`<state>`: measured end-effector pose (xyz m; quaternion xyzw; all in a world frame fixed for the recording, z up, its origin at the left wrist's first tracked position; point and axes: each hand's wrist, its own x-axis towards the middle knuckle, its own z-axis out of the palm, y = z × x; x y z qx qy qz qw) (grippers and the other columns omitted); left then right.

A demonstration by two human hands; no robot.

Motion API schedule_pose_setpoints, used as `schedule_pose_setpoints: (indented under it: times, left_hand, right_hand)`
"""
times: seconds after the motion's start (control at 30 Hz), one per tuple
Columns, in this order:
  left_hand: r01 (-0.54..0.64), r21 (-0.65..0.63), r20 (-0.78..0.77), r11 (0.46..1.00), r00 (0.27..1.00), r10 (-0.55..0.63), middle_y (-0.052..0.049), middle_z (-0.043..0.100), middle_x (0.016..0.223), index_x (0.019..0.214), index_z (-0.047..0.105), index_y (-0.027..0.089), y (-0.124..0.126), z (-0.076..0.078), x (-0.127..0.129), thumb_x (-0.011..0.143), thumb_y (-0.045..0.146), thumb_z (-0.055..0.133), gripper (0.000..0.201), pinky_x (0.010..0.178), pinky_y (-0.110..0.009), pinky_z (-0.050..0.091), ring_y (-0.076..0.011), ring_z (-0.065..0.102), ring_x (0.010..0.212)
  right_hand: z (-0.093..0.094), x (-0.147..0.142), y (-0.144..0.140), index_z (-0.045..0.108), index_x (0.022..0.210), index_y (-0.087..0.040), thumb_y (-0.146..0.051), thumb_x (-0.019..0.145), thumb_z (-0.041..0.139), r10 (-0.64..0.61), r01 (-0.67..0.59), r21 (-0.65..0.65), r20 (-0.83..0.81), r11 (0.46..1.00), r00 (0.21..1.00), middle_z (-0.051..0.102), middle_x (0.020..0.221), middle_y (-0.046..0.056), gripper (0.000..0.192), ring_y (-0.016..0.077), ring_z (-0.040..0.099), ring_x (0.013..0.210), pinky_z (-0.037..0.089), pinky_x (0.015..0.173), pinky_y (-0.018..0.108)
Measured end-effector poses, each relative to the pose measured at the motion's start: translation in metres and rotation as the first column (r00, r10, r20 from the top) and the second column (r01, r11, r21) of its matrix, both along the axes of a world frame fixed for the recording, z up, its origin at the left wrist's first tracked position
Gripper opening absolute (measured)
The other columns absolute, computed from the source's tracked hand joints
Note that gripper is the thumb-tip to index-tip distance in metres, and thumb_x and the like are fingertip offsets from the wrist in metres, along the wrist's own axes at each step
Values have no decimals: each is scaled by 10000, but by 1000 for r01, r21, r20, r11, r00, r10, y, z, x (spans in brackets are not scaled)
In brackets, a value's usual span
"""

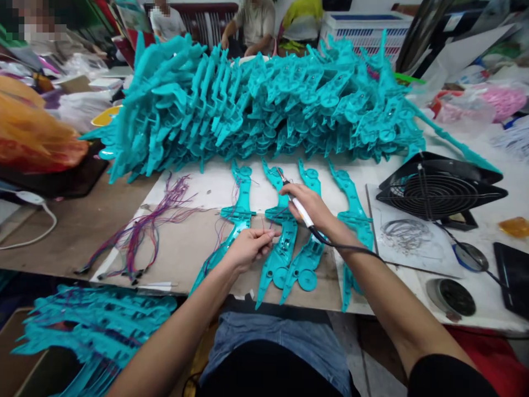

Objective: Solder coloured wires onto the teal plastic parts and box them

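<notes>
Soldering iron (301, 210) sits in the right hand (314, 208), fingers closed around its white grip, dark tip angled up and away toward the far end of the teal plastic parts. Its black cord (351, 249) trails back along the right wrist and off to the right across the desk (74, 231).

Left hand (247, 246): fingers pinched together on a thin wire (273, 232) just beside the middle teal part (281, 242); the wire is too fine to make out further.

Four flat teal parts lie side by side on a sheet of cardboard (182, 248) at the near edge of the desk, long axes running away from the person. The hands work over the second one from the left. The leftmost part (237, 215) has thin coloured wires on it.

Left of these, a loose bundle of red, purple and blue wires (142, 231) is spread on the cardboard.

Behind the four parts, a tall heap of the same teal parts (256, 105) spans most of the desk width.

Right side: a black wire-grilled fan (438, 190), tilted, with a coil of grey solder wire (403, 234) in front of it.

Below the desk edge at left, more teal parts with wires attached (95, 325) are piled.

Other people sit beyond the heap.
</notes>
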<state>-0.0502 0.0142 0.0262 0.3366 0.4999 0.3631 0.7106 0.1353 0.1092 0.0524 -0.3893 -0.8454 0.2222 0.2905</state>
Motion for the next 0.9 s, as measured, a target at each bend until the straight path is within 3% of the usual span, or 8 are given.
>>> schedule_pose_setpoints:
  times: [0.13,0.23,0.4,0.6,0.73,0.9]
  left_hand:
    - [25,30,-44,999,999,-23,53,450,474,813,718,112,1,-6,7,623,542,787,475,380,-183,208,-49,362,400]
    - [36,24,-79,999,996,-34,50,467,470,772,702,125,-1,-7,10,607,536,792,453,372,-182,211,-52,373,387]
    - [-5,52,-152,999,988,12,13,597,575,805,684,142,-1,-13,12,610,469,800,398,383,-184,242,-63,430,409]
    - [-42,221,-258,974,961,100,-13,659,664,746,711,154,0,-25,15,650,339,768,215,569,-233,400,-112,532,588]
    - [29,337,-390,941,914,111,-15,657,671,727,712,172,1,-28,20,693,288,705,121,577,-254,406,-139,532,618]
    - [108,401,-454,910,886,95,-2,631,631,697,683,169,2,-26,24,690,252,664,86,533,-240,396,-131,515,585]
  right_hand:
    - [-13,1,-46,549,1048,-254,-227,805,597,-21,-20,-189,-216,982,976,681,947,6,249,168,652,839,501,758,293]
    - [-18,-3,-67,535,1035,-259,-233,814,578,-73,1,-260,-268,966,961,655,824,-23,226,140,625,725,492,694,268]
    - [-23,-4,-81,593,971,-254,-267,855,561,-159,113,-192,-245,975,956,659,857,2,121,151,622,754,493,724,280]
    - [-10,31,-123,631,1191,-282,-392,915,530,-333,319,-98,-316,943,888,679,1073,70,314,220,635,951,509,835,375]
    - [-10,40,-149,706,1036,-287,-249,863,613,-355,355,-78,-403,931,843,699,898,46,199,207,659,851,530,750,365]
    - [-23,32,-157,722,967,-249,-120,832,606,-327,347,-25,-402,937,855,694,794,36,220,180,653,760,543,703,351]
